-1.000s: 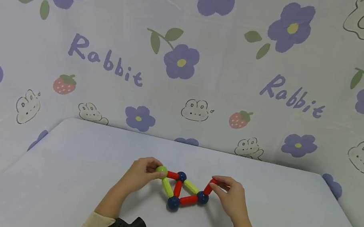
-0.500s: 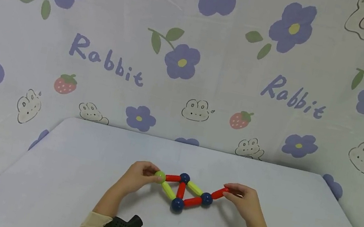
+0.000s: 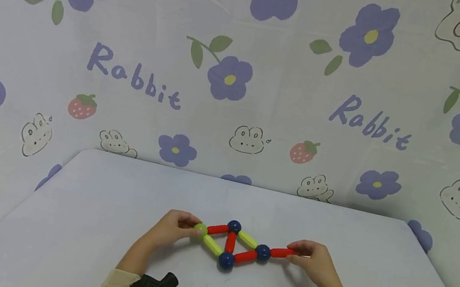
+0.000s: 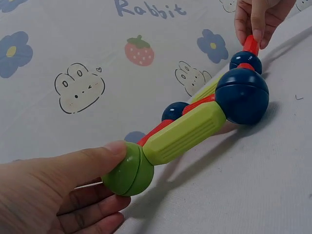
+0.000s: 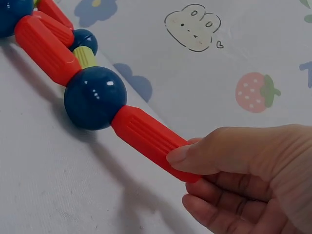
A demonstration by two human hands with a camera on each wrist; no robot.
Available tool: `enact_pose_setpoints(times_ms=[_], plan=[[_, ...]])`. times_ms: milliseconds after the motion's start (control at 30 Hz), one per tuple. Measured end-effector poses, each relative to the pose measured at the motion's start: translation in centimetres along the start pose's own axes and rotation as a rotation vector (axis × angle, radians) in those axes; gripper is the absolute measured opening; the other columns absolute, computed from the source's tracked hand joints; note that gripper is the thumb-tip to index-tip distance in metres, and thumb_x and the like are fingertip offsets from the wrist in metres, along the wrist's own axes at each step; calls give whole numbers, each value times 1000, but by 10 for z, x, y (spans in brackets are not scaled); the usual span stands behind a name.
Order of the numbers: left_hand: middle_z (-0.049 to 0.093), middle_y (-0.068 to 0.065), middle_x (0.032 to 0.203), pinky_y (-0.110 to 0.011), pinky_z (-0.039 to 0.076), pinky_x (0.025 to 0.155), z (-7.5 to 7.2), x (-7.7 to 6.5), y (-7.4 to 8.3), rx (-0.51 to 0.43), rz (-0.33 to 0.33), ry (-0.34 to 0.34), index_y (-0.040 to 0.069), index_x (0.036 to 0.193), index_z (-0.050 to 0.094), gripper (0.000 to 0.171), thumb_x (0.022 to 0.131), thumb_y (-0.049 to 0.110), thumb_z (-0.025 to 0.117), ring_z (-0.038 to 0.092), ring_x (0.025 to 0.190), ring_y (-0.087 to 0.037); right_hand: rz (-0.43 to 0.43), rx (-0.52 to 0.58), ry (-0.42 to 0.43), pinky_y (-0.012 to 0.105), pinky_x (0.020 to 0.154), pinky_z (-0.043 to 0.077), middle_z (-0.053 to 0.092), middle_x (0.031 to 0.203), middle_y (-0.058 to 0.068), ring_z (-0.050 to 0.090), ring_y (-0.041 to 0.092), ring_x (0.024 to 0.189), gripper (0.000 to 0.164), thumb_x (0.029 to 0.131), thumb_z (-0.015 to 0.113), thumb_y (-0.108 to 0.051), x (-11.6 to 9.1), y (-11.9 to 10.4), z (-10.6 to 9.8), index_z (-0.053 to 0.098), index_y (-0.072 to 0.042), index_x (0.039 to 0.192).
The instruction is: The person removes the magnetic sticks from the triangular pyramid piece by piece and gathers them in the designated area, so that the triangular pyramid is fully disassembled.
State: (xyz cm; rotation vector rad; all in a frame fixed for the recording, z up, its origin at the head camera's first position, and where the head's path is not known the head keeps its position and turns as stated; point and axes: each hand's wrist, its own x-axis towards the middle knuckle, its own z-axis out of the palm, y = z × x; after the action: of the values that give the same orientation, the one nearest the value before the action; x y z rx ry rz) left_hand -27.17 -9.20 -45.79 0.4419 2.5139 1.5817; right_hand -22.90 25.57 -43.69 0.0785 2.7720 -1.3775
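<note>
A flat frame of toy balls and ridged rods joined end to end spans both hands. My left hand (image 3: 173, 228) pinches the green ball (image 4: 129, 170) at the left corner between thumb and fingers. From that ball run a red rod (image 3: 217, 229) to the far blue ball (image 3: 234, 227) and a yellow-green rod (image 4: 187, 131) to the near blue ball (image 3: 225, 261). Another red rod (image 3: 230, 242) links these two balls. At the right corner sits a third blue ball (image 5: 95, 98). My right hand (image 3: 314, 262) pinches the outer end of a red rod (image 5: 151, 141) attached to it.
A white-covered table (image 3: 121, 186) lies beneath the frame, with shadows on its surface. Behind it hangs a cloth (image 3: 284, 45) printed with flowers, strawberries and rabbits. Black wrist cameras (image 3: 156, 284) sit at both cuffs.
My right hand has moved rightward and nearer, swinging the outer red rod from steeply angled to nearly straight out from the right blue ball. My left hand and the green ball came slightly nearer.
</note>
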Motion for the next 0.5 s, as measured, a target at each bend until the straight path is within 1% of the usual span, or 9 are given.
enact_pose_setpoints(times_ms=[167, 333, 500], plan=[[68, -7, 98, -24, 50, 73, 2, 2, -4, 17, -7, -18, 3, 103, 68, 30, 81, 23, 72, 60, 83, -12, 19, -11, -15, 27, 71, 44, 66, 93, 10, 55, 18, 85, 22, 78, 70, -4, -1, 1, -1, 67, 2, 99], [68, -6, 97, -24, 50, 73, 3, 1, -4, 38, 0, -42, 3, 102, 68, 30, 80, 23, 73, 60, 82, -11, 46, -13, -20, 29, 73, 47, 66, 93, 10, 56, 18, 84, 23, 77, 70, -4, -2, 2, -2, 66, 2, 99], [68, -5, 94, -24, 49, 73, 3, 1, -4, 42, 9, -54, 3, 102, 68, 30, 80, 23, 73, 59, 81, -10, 46, -13, -30, 30, 73, 47, 67, 91, 9, 56, 18, 83, 22, 77, 70, -4, -1, 3, -2, 67, 2, 98]])
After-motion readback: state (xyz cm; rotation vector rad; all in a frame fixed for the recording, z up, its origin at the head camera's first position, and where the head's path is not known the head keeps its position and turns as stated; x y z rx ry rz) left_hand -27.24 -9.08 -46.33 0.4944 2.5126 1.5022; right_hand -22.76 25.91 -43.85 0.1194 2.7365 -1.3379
